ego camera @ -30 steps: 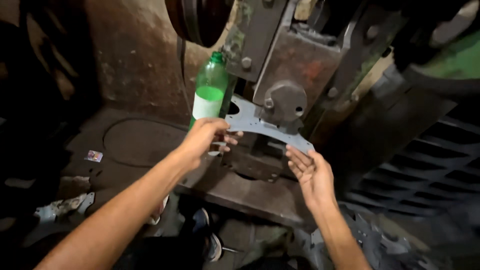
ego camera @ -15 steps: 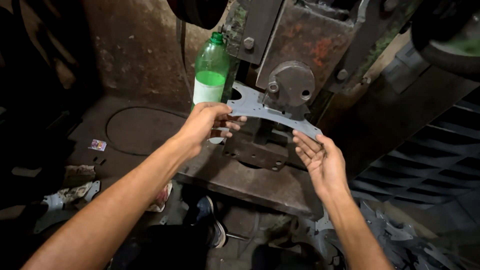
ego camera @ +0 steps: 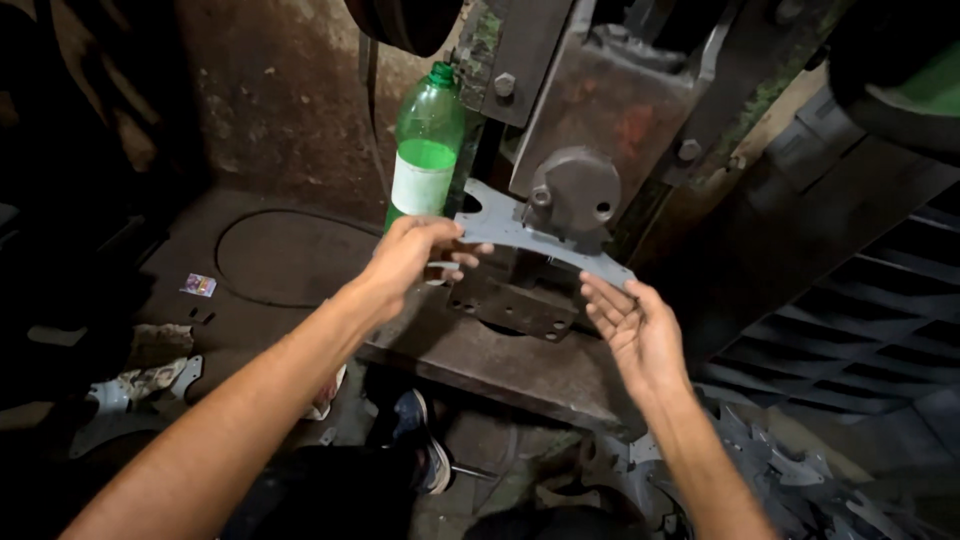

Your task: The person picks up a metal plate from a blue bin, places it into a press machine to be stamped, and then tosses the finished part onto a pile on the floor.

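Both hands have shifted only slightly: the left hand [ego camera: 415, 255] still pinches the left end of the flat grey curved metal plate [ego camera: 545, 240], the open right hand [ego camera: 635, 325] supports its right end. It sits under the rusty press head [ego camera: 575, 190], not yet released; the green plastic bottle [ego camera: 425, 155] stands behind.

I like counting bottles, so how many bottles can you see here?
1. A green plastic bottle with a white label stands upright on the dark machine table, just behind the left hand and beside the rusty metal press. Others may hide in the dark.
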